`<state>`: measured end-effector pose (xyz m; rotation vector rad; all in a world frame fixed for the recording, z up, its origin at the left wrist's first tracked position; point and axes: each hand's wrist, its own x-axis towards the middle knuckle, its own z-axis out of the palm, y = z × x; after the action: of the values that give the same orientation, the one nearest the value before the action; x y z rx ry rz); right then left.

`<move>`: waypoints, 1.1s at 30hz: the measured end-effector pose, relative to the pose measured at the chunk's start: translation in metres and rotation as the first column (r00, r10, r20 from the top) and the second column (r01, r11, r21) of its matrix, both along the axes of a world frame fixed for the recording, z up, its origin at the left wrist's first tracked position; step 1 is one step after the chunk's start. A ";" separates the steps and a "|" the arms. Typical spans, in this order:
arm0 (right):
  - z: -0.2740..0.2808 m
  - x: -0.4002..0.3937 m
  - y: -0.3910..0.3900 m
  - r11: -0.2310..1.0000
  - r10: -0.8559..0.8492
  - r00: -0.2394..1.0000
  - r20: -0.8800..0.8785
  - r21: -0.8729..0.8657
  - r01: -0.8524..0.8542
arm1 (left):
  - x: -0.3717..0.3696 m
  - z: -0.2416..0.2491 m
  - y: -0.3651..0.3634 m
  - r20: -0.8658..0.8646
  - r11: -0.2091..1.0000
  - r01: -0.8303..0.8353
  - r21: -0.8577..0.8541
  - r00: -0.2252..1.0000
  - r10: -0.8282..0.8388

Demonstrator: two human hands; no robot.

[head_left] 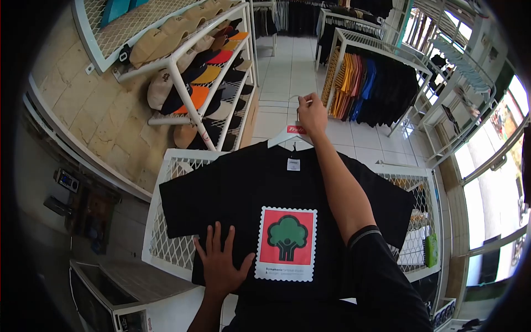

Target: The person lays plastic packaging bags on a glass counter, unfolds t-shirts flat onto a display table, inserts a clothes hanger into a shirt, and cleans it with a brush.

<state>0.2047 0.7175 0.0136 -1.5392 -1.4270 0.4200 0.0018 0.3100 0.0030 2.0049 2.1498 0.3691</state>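
Left hand [221, 264]: flat, fingers spread wide, palm pressed on lower left part of shirt; grips nothing.
Right hand [311, 115]: arm stretched fwd across shirt, fingers closed on hanger at the top, thumb + fingers pinched at the hook.
T-shirt [251, 191]: black, laid flat w/ front up, spread betw. the 2 hands; collar at far end under right hand, hem near left hand & person's body. Both sleeves out to the sides.
Print [286, 242]: stamp-shaped white border, red field, dark green tree; just right of left hand, touching distance from thumb. Small text line under the tree, too small to read.
Neck label [293, 164]: small white tag inside collar, just below right hand.
Hanger [287, 133]: white w/ red mark, shoulders tucked in shirt collar, held by right hand.
Worktop [171, 243]: white wire-mesh rack top, carries the shirt; mesh shows left of left hand & right of right forearm.
Green item [431, 250]: small, on mesh far right of right arm; can't tell what it is.
Cap rack [207, 77]: white shelves beyond left hand, caps in tan, black, orange, red, yellow.
Clothes rail [368, 83]: beyond right hand, hung shirts in yellow, orange, red, blue, black.
Floor [287, 72]: white tiles, past right hand.
Windows [498, 166]: bright, far right of right arm.
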 end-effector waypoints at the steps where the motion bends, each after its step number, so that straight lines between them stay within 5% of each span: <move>1: 0.004 -0.002 -0.006 1.000 -0.004 1.000 -0.027 0.019 0.005 | -0.001 0.000 -0.001 -0.010 1.000 0.004 0.005 1.000 -0.004; 9: 0.048 -0.009 -0.046 0.971 0.016 0.994 -0.109 0.237 0.010 | -0.004 -0.002 -0.003 0.028 0.992 0.053 0.110 0.998 -0.056; 18: 0.140 -0.015 -0.144 0.743 0.110 0.977 -0.184 0.668 0.042 | -0.011 -0.014 0.000 0.040 0.903 0.180 0.390 0.977 -0.212; 23: 0.203 -0.022 -0.234 0.644 0.121 0.983 -0.136 0.764 0.026 | -0.008 0.077 0.014 -0.047 0.588 0.210 0.781 0.959 -0.279; 28: 0.245 -0.029 -0.342 0.583 0.185 0.972 -0.146 0.812 0.011 | -0.001 0.145 0.006 -0.181 0.337 0.276 0.900 0.941 -0.287; 29: 0.247 -0.028 -0.360 0.564 0.218 0.966 -0.143 0.825 -0.005 | 0.001 0.151 -0.003 -0.185 0.328 0.284 0.901 0.935 -0.302; 31: 0.247 -0.021 -0.388 0.522 0.067 0.994 -0.089 0.852 0.041 | 0.003 0.161 -0.020 -0.057 0.535 0.285 0.795 0.914 -0.402; 33: 0.243 -0.014 -0.431 0.451 -0.135 0.991 -0.024 0.889 0.083 | 0.008 0.164 -0.039 -0.082 0.461 0.283 0.841 0.909 -0.408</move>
<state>0.1906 0.2867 0.2568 -0.7237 -1.2295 -0.4489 0.0098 0.2713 0.1667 2.6773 1.4686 1.6909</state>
